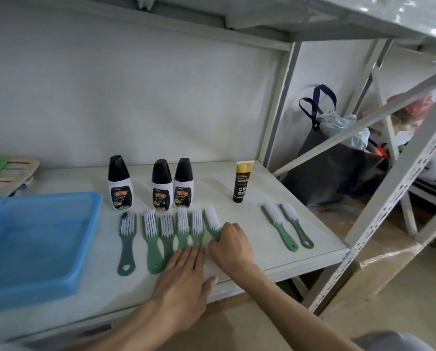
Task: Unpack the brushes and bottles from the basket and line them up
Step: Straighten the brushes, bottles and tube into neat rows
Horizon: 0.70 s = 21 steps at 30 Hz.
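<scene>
At far left of shelf [300,224]: blue basket [42,239] looks emptied, unpacking apparently done. Three white bottles [160,186] upright at back, labels forward; brushes in row before them, bristles away, handles toward person, likely for easy pickup. Grey brush [127,239] first, green ones after. Left hand [184,279] flat, fingers spread, pinning handles level. Right hand [230,243] pinches sixth brush [211,222] handle, straightening its tilt. Tube [242,181] and two brushes [287,228] well apart, right.

Two bare forearms, no sleeves, rings or watch.
</scene>
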Each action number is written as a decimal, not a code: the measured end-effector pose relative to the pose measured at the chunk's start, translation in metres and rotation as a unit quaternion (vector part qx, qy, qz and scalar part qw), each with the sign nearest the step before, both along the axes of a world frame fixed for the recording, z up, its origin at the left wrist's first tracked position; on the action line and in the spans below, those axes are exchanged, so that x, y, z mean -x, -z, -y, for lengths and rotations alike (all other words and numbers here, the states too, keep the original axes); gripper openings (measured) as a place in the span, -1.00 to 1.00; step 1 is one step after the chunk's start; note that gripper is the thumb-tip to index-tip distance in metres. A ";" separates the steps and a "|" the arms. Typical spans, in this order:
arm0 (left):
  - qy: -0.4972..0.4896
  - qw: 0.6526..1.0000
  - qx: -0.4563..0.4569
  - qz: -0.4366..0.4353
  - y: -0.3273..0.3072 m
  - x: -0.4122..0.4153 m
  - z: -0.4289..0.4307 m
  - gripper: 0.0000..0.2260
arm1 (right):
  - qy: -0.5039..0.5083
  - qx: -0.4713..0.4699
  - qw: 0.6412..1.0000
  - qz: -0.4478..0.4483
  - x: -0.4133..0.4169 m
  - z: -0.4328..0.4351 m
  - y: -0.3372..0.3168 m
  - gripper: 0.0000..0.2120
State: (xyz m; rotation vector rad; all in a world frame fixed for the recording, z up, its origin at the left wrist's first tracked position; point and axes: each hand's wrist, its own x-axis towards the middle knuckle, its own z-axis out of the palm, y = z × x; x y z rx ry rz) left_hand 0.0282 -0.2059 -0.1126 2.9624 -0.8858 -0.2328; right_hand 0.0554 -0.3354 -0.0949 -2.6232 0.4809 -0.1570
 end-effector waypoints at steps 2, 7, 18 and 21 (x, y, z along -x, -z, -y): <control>0.008 1.000 0.010 -0.011 -0.001 -0.002 0.002 -0.38 | 0.028 0.011 1.000 0.007 -0.002 0.012 0.001 -0.80; 0.034 0.998 0.041 -0.019 0.000 -0.011 0.011 -0.38 | 0.126 0.062 0.990 0.015 0.008 0.071 0.000 -0.77; -0.081 0.997 0.016 0.003 0.007 0.004 0.002 -0.42 | -0.032 0.032 0.999 0.014 0.010 -0.015 0.004 -0.67; -0.043 0.998 0.034 0.013 0.006 -0.004 0.004 -0.43 | -0.012 0.023 1.000 0.013 0.004 -0.019 0.008 -0.74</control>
